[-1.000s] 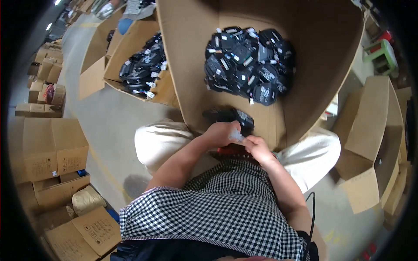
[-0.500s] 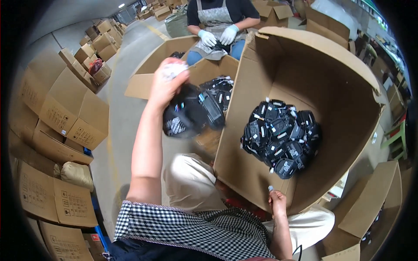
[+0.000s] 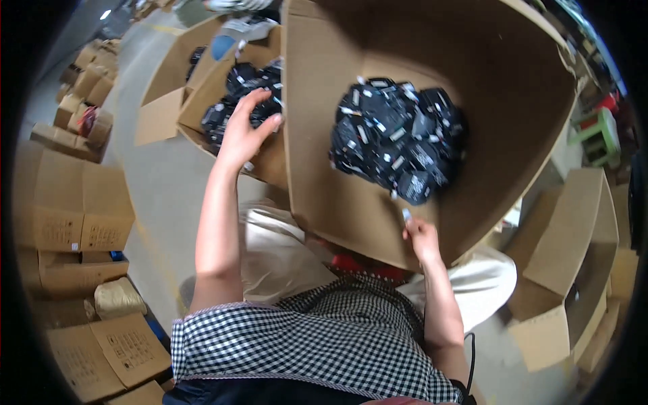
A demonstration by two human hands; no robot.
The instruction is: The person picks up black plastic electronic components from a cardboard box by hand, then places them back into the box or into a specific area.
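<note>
Reaching left hand [image 3: 244, 131], open box [image 3: 202, 94]

Far box [image 3: 223, 101] partly hidden behind near carton [image 3: 317, 169].

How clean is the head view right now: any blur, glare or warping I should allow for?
Head view: heavy fisheye warp, the big cardboard box bows near the dark rim; left hand slightly motion-soft; right hand sharper; daylight is even, black parts show only small pale glints, no strong glare.
</note>
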